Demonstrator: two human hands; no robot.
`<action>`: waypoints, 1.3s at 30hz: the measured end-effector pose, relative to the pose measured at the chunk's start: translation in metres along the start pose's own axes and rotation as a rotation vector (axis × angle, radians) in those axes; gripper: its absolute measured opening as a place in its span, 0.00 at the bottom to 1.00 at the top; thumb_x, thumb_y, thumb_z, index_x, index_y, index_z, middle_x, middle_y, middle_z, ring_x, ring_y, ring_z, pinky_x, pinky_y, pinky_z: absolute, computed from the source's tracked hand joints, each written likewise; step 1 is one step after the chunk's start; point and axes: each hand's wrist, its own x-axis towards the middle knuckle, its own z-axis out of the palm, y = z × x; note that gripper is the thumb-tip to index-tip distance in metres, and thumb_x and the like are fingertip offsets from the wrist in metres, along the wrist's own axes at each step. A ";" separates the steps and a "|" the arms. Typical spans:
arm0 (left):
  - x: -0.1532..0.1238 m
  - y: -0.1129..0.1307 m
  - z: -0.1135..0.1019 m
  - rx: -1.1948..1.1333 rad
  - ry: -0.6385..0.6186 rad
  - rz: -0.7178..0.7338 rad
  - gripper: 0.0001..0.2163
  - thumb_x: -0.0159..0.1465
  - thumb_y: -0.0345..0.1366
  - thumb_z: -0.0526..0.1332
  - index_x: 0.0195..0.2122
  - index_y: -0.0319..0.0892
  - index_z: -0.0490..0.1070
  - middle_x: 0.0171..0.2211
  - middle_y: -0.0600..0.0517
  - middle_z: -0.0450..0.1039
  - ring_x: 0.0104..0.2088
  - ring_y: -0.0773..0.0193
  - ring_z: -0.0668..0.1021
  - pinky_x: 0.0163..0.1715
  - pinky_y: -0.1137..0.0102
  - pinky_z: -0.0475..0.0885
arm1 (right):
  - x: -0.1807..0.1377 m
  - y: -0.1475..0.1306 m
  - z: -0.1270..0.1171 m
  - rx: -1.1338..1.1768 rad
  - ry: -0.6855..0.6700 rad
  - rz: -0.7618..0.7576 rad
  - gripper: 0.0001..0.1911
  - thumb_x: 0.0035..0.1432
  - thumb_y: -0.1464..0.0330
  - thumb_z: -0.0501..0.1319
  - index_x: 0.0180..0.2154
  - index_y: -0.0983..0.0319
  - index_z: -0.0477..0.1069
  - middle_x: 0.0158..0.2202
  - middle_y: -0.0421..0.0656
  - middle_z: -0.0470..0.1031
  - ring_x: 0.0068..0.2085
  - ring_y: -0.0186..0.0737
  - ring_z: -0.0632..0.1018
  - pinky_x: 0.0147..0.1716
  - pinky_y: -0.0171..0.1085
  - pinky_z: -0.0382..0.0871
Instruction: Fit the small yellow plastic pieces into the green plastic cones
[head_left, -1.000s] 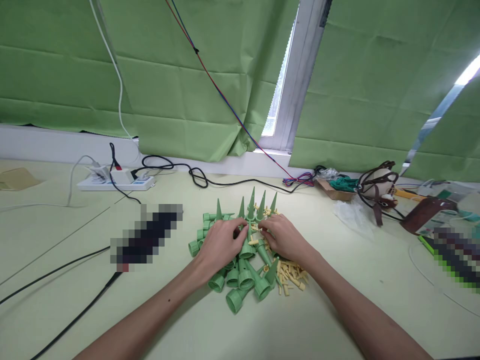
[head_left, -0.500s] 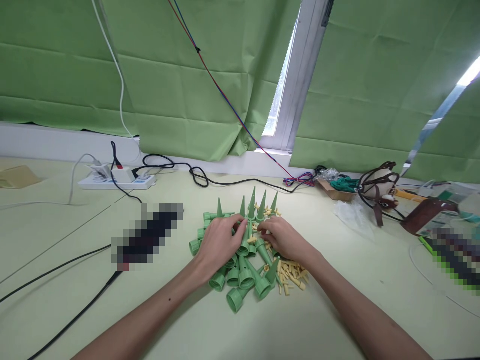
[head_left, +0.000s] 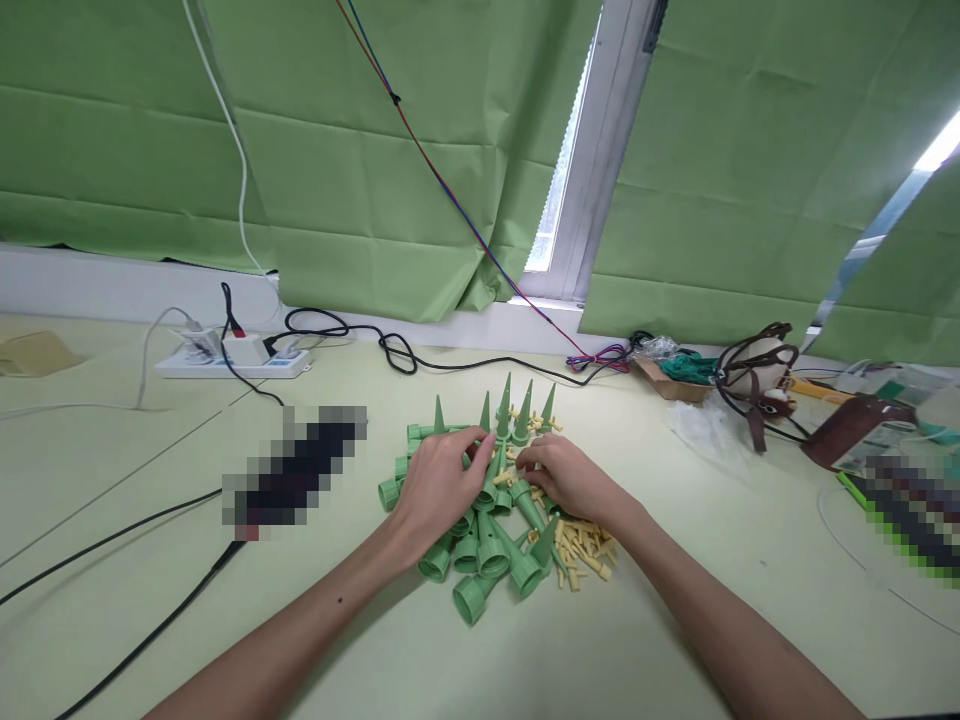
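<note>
My left hand point(head_left: 448, 475) rests over the left side of a heap of green plastic spikes point(head_left: 491, 555), thumb and fingers closed together beside a green cone. What lies between its fingertips is hidden. On the other side, my right hand point(head_left: 568, 474) is closed, its curled fingertips down among small yellow plastic pieces point(head_left: 505, 479); whatever they grip cannot be made out. Several green spikes stand upright point(head_left: 504, 412) behind the hands, with yellow branched pieces point(head_left: 545, 424) near their bases. Below the right wrist lies a pile of yellow fittings point(head_left: 585, 550).
A white power strip point(head_left: 232, 365) and looped black cable point(head_left: 397, 352) lie along the back wall. A blurred dark object point(head_left: 300, 470) is to the left. At the right are a cardboard box point(head_left: 671, 382), clear plastic point(head_left: 705, 430) and a brown strapped item point(head_left: 757, 370).
Both hands stay almost in place, with only slight finger movement. The yellow pieces between them look slightly shifted.
</note>
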 end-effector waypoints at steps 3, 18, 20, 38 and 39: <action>0.000 0.001 0.000 0.000 0.000 -0.010 0.17 0.70 0.44 0.52 0.29 0.41 0.73 0.22 0.55 0.72 0.20 0.67 0.70 0.23 0.72 0.58 | 0.000 0.000 0.001 -0.006 0.003 0.001 0.08 0.60 0.78 0.61 0.36 0.63 0.77 0.33 0.45 0.76 0.38 0.41 0.73 0.37 0.35 0.63; 0.000 0.002 0.000 -0.004 0.000 0.001 0.17 0.70 0.43 0.52 0.30 0.41 0.73 0.21 0.55 0.72 0.20 0.67 0.69 0.23 0.72 0.57 | 0.001 0.001 0.003 -0.065 0.054 0.013 0.10 0.65 0.75 0.56 0.33 0.63 0.75 0.30 0.44 0.73 0.35 0.40 0.71 0.35 0.35 0.61; 0.000 0.002 0.000 -0.008 0.003 0.003 0.17 0.70 0.43 0.52 0.30 0.41 0.73 0.21 0.55 0.72 0.20 0.67 0.69 0.23 0.72 0.58 | 0.000 0.000 0.001 -0.082 0.067 0.027 0.08 0.64 0.74 0.57 0.34 0.63 0.75 0.31 0.44 0.74 0.36 0.41 0.71 0.35 0.36 0.61; -0.001 0.002 0.000 -0.008 0.007 0.009 0.16 0.70 0.43 0.52 0.29 0.41 0.71 0.20 0.55 0.70 0.19 0.67 0.68 0.23 0.72 0.58 | -0.008 -0.009 -0.013 -0.071 -0.013 0.042 0.08 0.55 0.75 0.62 0.39 0.61 0.75 0.34 0.43 0.77 0.38 0.42 0.74 0.37 0.38 0.63; -0.001 0.002 0.000 -0.010 0.006 0.011 0.16 0.70 0.43 0.52 0.29 0.41 0.72 0.20 0.55 0.71 0.19 0.67 0.68 0.23 0.72 0.58 | -0.008 -0.009 -0.013 -0.074 -0.011 0.041 0.08 0.55 0.75 0.62 0.38 0.61 0.75 0.34 0.43 0.77 0.38 0.42 0.74 0.36 0.37 0.63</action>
